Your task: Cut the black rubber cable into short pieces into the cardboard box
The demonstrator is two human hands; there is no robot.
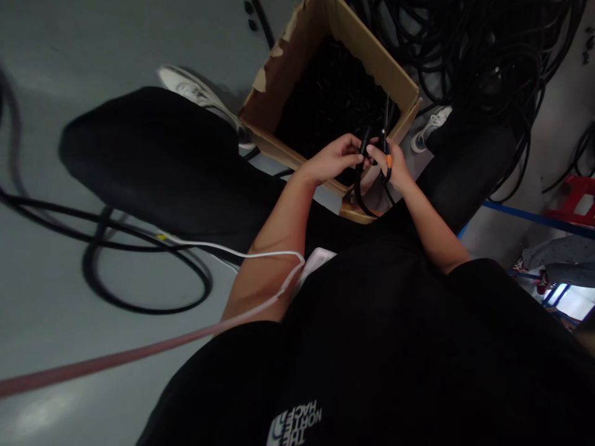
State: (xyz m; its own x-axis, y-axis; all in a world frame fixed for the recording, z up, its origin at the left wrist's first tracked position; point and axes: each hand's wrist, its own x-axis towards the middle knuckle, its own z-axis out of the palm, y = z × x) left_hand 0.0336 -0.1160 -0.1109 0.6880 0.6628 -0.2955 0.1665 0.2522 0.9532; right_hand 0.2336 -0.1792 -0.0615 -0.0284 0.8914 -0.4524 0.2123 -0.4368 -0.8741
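My left hand (333, 159) is closed, with the thumb and fingers pinching a thick black cable (359, 186) near its end. The cable curves down from my fingers toward my lap. In my right hand (396, 166) is a pair of scissors (386, 118) with black and orange handles, its blades pointing up and away from me. The right thumb reaches over toward the cable end, though whether it touches is hard to make out. Both hands are above the near edge of an open cardboard box (263, 114), which holds many short dark pieces, too dim to tell apart.
Large coils of black cable (483, 68) lie beyond my right foot. Another black cable loop (139, 306) rests on the floor at left. A white cord (242, 253) crosses my left arm. A red plastic object (574, 201) and another person's legs (564, 260) are at right.
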